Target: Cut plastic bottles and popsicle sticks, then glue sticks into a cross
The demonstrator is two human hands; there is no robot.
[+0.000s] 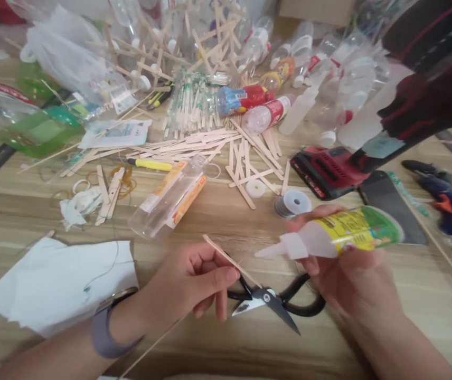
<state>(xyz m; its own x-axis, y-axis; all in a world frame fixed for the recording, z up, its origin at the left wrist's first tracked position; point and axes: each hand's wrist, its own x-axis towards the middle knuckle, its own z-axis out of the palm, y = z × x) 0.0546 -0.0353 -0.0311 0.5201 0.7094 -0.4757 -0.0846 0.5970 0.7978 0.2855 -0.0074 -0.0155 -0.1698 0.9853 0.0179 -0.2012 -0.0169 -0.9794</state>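
Pinched between the thumb and fingers of my left hand [206, 279] is a thin wooden craft stick [220, 250], held slanting over the table. My right hand [352, 279] grips a glue bottle [337, 235] with a yellow-green label, lying almost level. Its white nozzle [271, 249] points left toward the stick, with a gap between them. Below both hands, black-handled scissors [266, 298] lie with their blades apart. A spool of wire or thread [295, 203] stands just beyond the glue bottle.
Loose craft sticks [194, 145] and plastic bottles cover the far table. A clear bottle [170, 198] lies in the middle, white paper [63, 279] at left. On the right are a red-black power drill [329, 171], a phone [392, 206] and a blue glue gun [451, 198].
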